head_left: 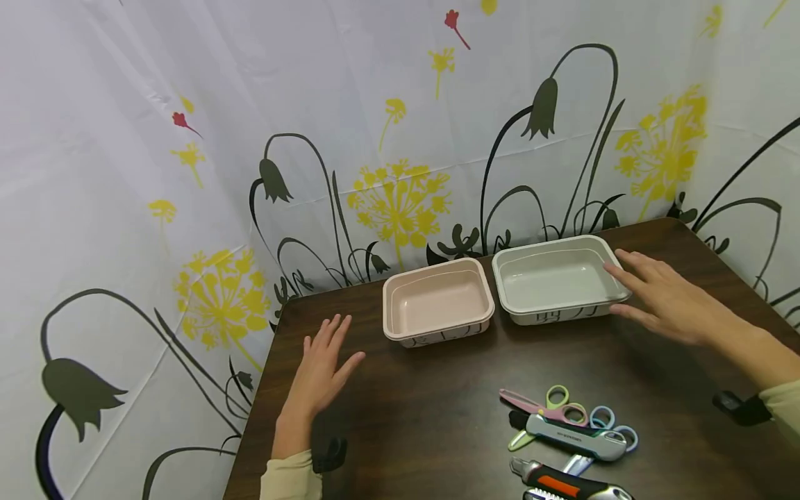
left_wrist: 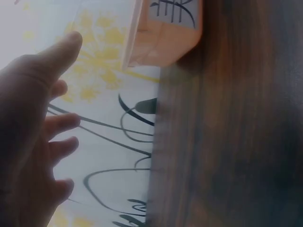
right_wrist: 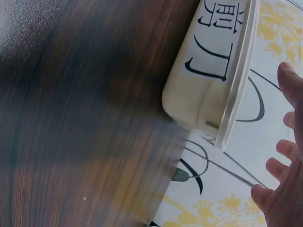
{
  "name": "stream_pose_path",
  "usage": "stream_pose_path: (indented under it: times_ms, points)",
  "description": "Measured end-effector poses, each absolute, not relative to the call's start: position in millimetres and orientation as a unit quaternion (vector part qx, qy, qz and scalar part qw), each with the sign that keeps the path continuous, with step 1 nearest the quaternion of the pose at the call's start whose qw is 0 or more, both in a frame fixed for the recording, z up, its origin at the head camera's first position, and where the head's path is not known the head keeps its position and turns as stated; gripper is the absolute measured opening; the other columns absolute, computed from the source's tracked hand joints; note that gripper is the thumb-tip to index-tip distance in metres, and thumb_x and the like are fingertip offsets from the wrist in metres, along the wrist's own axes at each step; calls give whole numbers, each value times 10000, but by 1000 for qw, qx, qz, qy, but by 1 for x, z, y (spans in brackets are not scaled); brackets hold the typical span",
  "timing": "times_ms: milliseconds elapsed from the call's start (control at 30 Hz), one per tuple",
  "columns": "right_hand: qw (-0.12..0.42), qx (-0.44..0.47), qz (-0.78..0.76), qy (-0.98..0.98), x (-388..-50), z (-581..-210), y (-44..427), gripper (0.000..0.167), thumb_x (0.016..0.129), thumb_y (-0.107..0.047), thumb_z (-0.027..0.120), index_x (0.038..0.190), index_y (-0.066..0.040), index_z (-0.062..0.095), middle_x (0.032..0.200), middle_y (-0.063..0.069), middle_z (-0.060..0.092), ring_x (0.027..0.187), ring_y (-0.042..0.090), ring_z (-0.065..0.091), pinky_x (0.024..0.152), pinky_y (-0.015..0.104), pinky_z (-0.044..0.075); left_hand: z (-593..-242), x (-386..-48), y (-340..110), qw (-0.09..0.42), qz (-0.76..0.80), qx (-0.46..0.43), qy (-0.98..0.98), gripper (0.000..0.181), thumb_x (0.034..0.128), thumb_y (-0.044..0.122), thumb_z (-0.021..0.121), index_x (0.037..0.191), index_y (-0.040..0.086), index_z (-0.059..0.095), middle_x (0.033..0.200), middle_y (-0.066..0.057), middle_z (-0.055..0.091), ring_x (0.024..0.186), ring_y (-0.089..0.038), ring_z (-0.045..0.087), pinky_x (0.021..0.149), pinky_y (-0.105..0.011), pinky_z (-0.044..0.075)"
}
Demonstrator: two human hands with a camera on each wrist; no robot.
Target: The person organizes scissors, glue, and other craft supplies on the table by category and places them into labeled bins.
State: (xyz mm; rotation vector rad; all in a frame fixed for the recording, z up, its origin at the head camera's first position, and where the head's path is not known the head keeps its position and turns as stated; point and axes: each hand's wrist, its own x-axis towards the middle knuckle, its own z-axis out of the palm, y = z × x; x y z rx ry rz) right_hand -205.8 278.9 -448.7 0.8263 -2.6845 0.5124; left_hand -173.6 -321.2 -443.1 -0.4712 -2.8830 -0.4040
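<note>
Right, the left hand [head_left: 320,375], fingers apart and holding nothing, hangs just left of the pink box [head_left: 437,302] on the dark surface [head_left: 412,403]. Next along, the pale box [head_left: 553,276], long side running crosswise, lies immediately left of the right hand [head_left: 671,297], clearly the nearer one, its grip unclosed too.

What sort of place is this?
Likely a makeshift indoor tabletop workspace: a dark-brown wood-grain table, a white curtain-like sheet with yellow and dark-green flower prints behind it, and on the table a pale-pink rectangular plastic-looking bin beside a pale grey-green rectangular plastic-looking bin.
</note>
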Motion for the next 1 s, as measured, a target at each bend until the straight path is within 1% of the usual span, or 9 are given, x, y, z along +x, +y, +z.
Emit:
stream_pose_path:
  times_ms: [233,433,600,700,767,833,900,967,1000]
  points:
    - [133,273,169,-938,-195,-442,268,808,857,-339,762,1536,-178,354,1536,216,286,1350,466,304,977,655,335,-450,-179,-318,78,-172,-154,-970,734,968,524,543,1571,228,249,1601,-97,242,1470,-339,161,1100,-661,100]
    - [156,303,172,-924,-177,-446,247,735,841,-317,782,1467,-110,458,1503,175,362,1318,404,375,881,602,446,-456,-181,-316,49,-221,-142,-964,720,970,520,541,1573,290,221,1606,-73,240,1473,-315,162,1109,-647,98]
    - [170,337,169,-910,-155,-456,224,688,842,-350,775,1434,-125,507,1485,133,414,1300,355,421,912,541,444,-463,-186,-310,27,-280,-139,-950,704,977,495,542,1571,321,208,1613,-36,225,1473,-307,161,1101,-645,154]
    - [172,359,164,-903,-140,-467,212,670,847,-367,765,1422,-122,524,1474,124,436,1298,344,441,1082,420,333,-468,-191,-304,28,-309,-148,-939,693,983,466,549,1571,291,225,1606,-60,239,1461,-325,195,1085,-645,206]
    - [167,371,158,-900,-129,-473,203,638,853,-385,755,1396,-117,552,1457,112,461,1283,340,468,1147,333,219,-473,-194,-302,29,-319,-155,-934,690,987,447,552,1571,269,231,1599,-74,249,1453,-324,220,1088,-629,219]
    - [159,381,156,-897,-119,-479,195,595,859,-400,746,1360,-122,586,1407,85,510,1243,291,511,1139,295,231,-477,-196,-299,29,-327,-156,-932,687,991,436,551,1572,253,233,1592,-102,257,1445,-331,239,1084,-627,232]
    - [152,389,155,-895,-110,-483,188,546,851,-399,754,1309,-130,626,1318,39,565,1163,216,561,1046,321,389,-480,-199,-297,29,-333,-154,-930,689,989,437,554,1571,247,239,1587,-115,267,1442,-328,248,1081,-627,237]
    - [145,392,161,-894,-102,-485,183,500,837,-393,770,1255,-140,662,1189,-43,587,1023,102,572,850,307,507,-482,-202,-294,27,-342,-152,-927,689,988,442,552,1570,240,244,1584,-116,271,1442,-327,249,1082,-627,237]
    - [144,394,163,-893,-99,-486,182,481,829,-387,778,1231,-144,676,1120,-82,574,945,49,545,739,298,517,-482,-204,-292,26,-346,-152,-925,689,987,447,551,1569,238,248,1583,-111,274,1442,-322,250,1085,-621,237]
